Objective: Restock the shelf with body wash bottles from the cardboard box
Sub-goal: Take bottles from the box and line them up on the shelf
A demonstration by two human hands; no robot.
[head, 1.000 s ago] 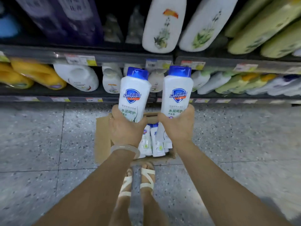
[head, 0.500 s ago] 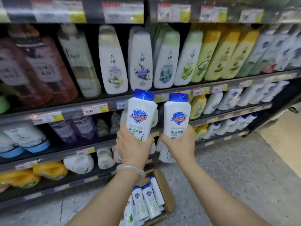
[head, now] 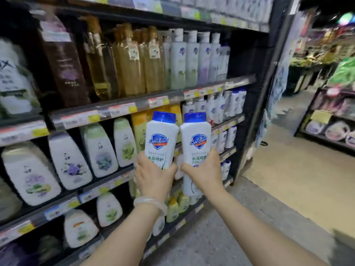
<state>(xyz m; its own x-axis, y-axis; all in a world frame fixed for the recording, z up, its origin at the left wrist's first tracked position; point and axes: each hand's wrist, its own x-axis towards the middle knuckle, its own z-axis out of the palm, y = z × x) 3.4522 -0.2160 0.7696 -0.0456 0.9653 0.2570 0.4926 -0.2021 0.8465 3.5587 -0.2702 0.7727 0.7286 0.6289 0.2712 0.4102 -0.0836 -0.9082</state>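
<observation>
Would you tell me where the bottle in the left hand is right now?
In the head view, the left bottle is upright, centre frame, gripped by the left hand, beside the right bottle, before the shelf.

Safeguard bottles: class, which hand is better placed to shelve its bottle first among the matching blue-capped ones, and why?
Probably the right hand: its bottle sits nearer the blue-capped bottles on the shelf's right end; the left hand is farther.

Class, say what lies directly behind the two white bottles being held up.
Behind the left bottle and the right bottle stand yellow bottles on the shelf. The bottles and both hands cover the rest of that row.
</observation>
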